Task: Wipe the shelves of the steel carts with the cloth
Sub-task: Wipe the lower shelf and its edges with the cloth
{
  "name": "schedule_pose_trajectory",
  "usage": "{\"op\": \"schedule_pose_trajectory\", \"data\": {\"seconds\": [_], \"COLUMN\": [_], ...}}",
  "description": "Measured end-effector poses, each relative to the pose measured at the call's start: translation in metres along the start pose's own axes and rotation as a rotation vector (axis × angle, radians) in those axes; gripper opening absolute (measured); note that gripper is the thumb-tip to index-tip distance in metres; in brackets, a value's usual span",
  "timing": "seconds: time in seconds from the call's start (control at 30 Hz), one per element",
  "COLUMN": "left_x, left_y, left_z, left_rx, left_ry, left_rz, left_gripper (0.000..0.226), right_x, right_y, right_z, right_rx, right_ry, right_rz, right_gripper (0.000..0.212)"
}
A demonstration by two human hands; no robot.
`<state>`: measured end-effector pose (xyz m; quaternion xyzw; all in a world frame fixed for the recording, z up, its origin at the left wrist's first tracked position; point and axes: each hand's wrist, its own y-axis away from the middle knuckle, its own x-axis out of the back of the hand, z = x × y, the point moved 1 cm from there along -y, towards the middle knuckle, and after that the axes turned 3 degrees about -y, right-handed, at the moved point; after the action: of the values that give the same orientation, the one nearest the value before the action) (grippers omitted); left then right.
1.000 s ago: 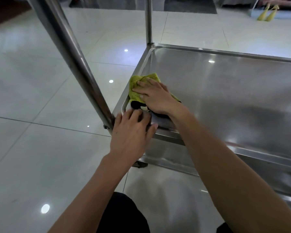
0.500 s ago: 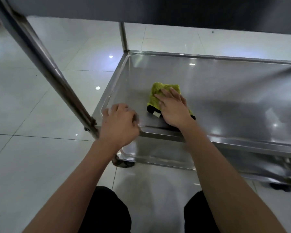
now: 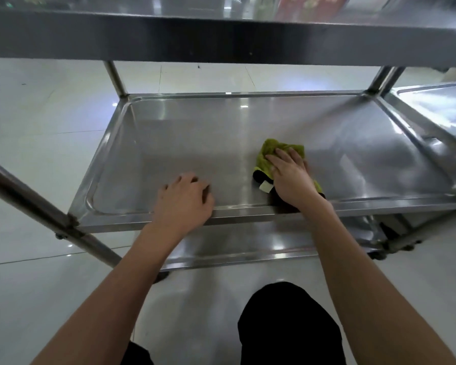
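The middle shelf (image 3: 195, 138) of a steel cart fills the view, a shallow tray with a raised rim. A yellow-green cloth (image 3: 270, 156) with a black edge and a white tag lies near its front, right of centre. My right hand (image 3: 291, 177) presses flat on the cloth with fingers spread. My left hand (image 3: 184, 201) rests on the shelf's front rim, fingers curled over the edge, holding nothing else. The top shelf (image 3: 221, 35) hangs over the scene. A lower shelf (image 3: 248, 248) shows under the front rim.
A second steel cart (image 3: 437, 106) stands close on the right. Slanted steel posts (image 3: 37, 206) run at the left and at the back corners (image 3: 115, 80). Glossy white floor tiles (image 3: 37, 127) surround the cart. My dark-clad knees (image 3: 287, 325) are at the bottom.
My right hand has slid the cloth from the shelf's left front corner toward the middle right. My left hand has shifted right along the front rim. The view has dropped under the top shelf.
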<state>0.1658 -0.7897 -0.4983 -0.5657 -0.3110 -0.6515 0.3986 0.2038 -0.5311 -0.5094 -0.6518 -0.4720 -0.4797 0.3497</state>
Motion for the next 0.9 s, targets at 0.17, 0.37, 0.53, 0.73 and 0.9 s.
{"op": "schedule_pose_trajectory", "data": {"seconds": [0.17, 0.37, 0.53, 0.73, 0.9], "left_x": [0.010, 0.028, 0.021, 0.019, 0.016], "left_y": [0.001, 0.027, 0.034, 0.043, 0.047], "left_z": [-0.023, -0.097, -0.124, -0.130, -0.130], "left_rx": [-0.027, 0.284, 0.223, 0.174, 0.161], "left_ry": [0.160, -0.090, -0.131, -0.141, -0.145], "left_rz": [0.019, 0.081, -0.015, 0.052, 0.114], "left_gripper": [0.038, 0.025, 0.047, 0.057, 0.050], "right_x": [-0.007, -0.021, -0.040, -0.069, -0.093], "right_y": [-0.008, -0.030, -0.058, -0.086, -0.098], "right_z": [-0.011, -0.042, -0.100, -0.205, -0.296], "right_rx": [-0.010, 0.062, 0.174, 0.355, 0.538], "right_ry": [-0.062, 0.005, 0.043, -0.051, -0.132], "right_rz": [0.046, 0.021, 0.009, -0.082, -0.203], "right_gripper": [0.049, 0.052, 0.049, 0.049, 0.049]}}
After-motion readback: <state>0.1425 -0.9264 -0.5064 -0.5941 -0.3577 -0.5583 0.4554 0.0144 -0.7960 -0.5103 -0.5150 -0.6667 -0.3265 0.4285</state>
